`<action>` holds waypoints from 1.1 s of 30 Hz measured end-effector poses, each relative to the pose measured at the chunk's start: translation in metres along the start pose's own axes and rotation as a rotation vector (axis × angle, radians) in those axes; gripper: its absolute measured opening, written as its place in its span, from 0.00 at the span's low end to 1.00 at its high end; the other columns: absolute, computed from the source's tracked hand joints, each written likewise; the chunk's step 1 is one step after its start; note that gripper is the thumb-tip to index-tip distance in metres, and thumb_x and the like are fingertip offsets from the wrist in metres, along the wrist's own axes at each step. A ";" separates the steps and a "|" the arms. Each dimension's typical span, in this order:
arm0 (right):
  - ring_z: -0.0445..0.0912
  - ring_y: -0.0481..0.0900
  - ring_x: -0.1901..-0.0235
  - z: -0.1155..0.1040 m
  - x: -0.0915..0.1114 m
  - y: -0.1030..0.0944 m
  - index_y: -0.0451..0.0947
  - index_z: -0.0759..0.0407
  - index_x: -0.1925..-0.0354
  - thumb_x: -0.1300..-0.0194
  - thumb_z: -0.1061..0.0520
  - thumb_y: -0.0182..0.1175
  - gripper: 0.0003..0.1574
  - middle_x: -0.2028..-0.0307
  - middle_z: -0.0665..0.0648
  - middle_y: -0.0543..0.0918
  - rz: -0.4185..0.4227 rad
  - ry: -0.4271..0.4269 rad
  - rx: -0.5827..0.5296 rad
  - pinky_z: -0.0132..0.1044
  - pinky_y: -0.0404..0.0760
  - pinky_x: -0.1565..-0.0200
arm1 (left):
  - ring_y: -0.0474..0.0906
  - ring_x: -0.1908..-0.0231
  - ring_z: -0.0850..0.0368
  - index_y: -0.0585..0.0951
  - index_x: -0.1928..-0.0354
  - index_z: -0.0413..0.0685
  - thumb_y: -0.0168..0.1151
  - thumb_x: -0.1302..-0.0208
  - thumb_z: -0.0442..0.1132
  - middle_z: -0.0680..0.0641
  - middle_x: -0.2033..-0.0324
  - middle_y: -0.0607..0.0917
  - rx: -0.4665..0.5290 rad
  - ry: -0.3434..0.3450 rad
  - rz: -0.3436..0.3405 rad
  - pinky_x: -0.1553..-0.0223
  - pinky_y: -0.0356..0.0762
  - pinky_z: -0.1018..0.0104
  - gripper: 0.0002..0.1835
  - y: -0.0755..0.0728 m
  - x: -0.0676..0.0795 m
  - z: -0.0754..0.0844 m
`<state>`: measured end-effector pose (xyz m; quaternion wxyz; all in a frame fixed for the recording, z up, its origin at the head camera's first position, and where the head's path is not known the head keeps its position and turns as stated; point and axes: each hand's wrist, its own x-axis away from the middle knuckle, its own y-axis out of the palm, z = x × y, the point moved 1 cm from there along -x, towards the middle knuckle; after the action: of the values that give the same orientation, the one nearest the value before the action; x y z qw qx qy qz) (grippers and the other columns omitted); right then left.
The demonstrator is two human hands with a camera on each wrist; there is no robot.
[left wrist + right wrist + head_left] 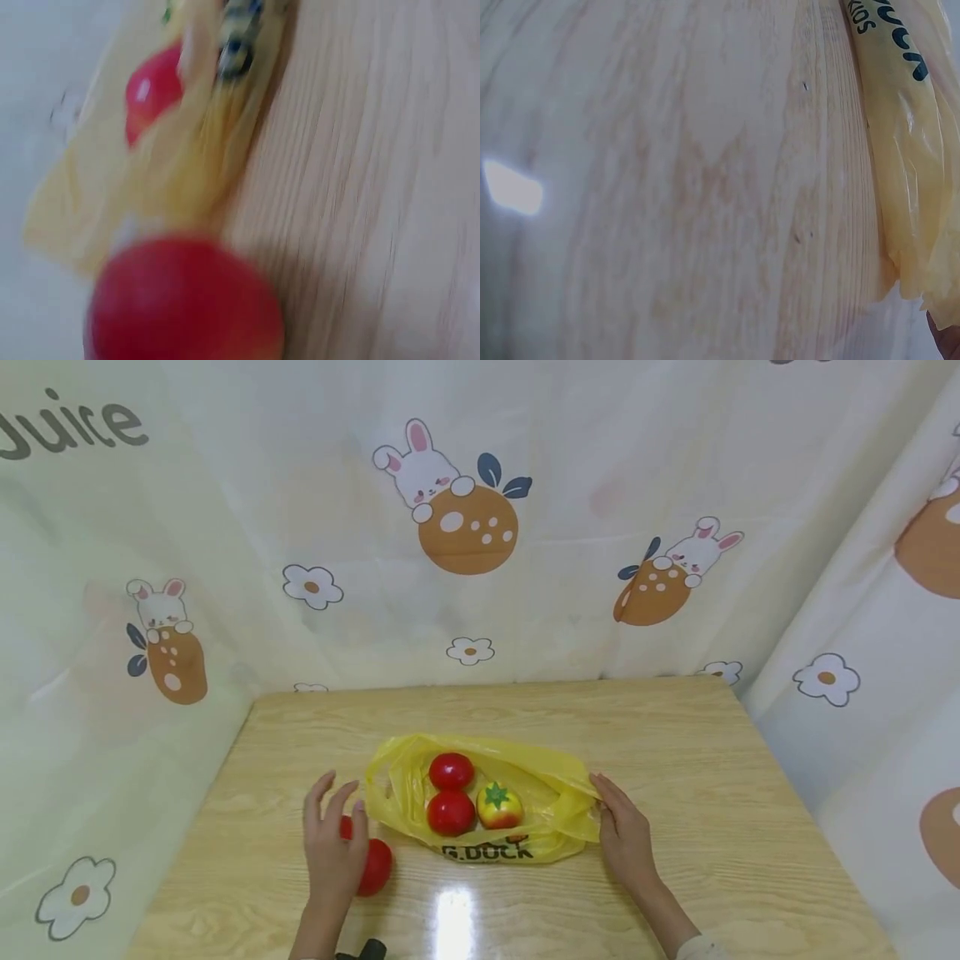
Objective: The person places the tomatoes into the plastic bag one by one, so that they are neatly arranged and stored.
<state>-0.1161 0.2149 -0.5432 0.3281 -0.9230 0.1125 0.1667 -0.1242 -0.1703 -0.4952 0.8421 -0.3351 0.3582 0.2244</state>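
Observation:
A yellow plastic bag [525, 847] lies on its side, its mouth spread. Inside it are two shiny red round fruits [451, 814] and a yellow-and-red fruit [500, 807] with a green star-shaped top. My right hand [626, 835] pinches the bag's right edge; in the right wrist view only a sliver of that hand shows below the bag [907, 150]. Left of the bag, my left hand [332, 847] is over two more red fruits, with fingers apart and slightly bent. One red fruit [377, 867] shows beside the thumb, another [346, 827] between thumb and fingers. Contact with them cannot be told.
The wooden table [712, 760] carries everything. A black object [372, 950] is partly visible at the bottom edge, near the left forearm. Curtains [570, 610] printed with rabbits and flowers hang behind and at both sides.

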 end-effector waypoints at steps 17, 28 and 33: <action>0.67 0.70 0.37 -0.001 0.000 0.001 0.70 0.71 0.37 0.36 0.79 0.44 0.30 0.38 0.72 0.73 0.000 -0.004 -0.005 0.07 0.51 0.44 | 0.53 0.32 0.22 0.66 0.30 0.39 0.57 0.31 0.37 0.26 0.30 0.57 -0.025 -0.623 -0.160 0.40 0.51 0.20 0.28 -0.043 0.026 -0.065; 0.67 0.72 0.39 0.000 0.001 0.002 0.71 0.70 0.37 0.37 0.79 0.44 0.31 0.38 0.72 0.73 0.010 -0.002 -0.007 0.06 0.54 0.46 | 0.60 0.35 0.23 0.71 0.35 0.35 0.58 0.30 0.37 0.23 0.32 0.61 -0.019 -0.651 -0.319 0.38 0.60 0.28 0.24 -0.029 0.021 -0.068; 0.67 0.72 0.38 0.000 0.000 0.001 0.70 0.71 0.37 0.37 0.79 0.43 0.31 0.38 0.73 0.73 0.011 -0.001 0.000 0.06 0.52 0.45 | 0.67 0.38 0.25 0.74 0.38 0.33 0.56 0.29 0.35 0.24 0.35 0.65 0.015 -0.630 -0.324 0.41 0.69 0.35 0.20 -0.024 0.025 -0.067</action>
<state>-0.1160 0.2141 -0.5436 0.3270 -0.9224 0.1173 0.1689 -0.1238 -0.2316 -0.5393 0.9383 -0.2959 0.0247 0.1775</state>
